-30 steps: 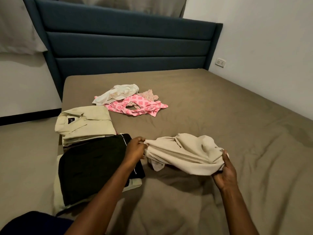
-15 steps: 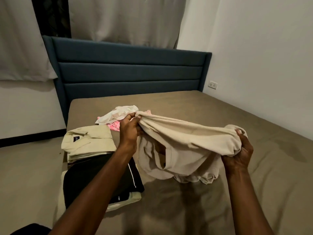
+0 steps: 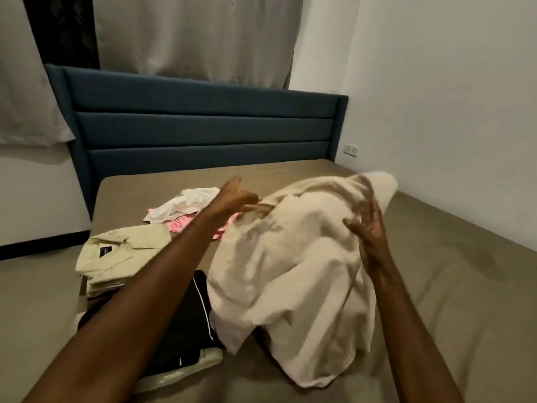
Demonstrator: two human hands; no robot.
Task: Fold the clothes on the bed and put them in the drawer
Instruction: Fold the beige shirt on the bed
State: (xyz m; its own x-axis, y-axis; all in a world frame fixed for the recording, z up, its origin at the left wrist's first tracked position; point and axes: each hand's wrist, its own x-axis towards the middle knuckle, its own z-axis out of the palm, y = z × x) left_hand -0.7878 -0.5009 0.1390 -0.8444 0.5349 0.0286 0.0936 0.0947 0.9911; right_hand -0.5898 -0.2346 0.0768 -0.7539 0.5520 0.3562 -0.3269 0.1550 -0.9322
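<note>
A person stands at a bed with a brown sheet. Both hands hold up a beige shirt above the bed. The left hand grips its top edge; the right hand presses its side with spread fingers. Left of the shirt lie a folded cream shirt and folded black clothes. Behind it sit crumpled white and pink clothes.

bare forearms, no sleeves, bare left hand
</note>
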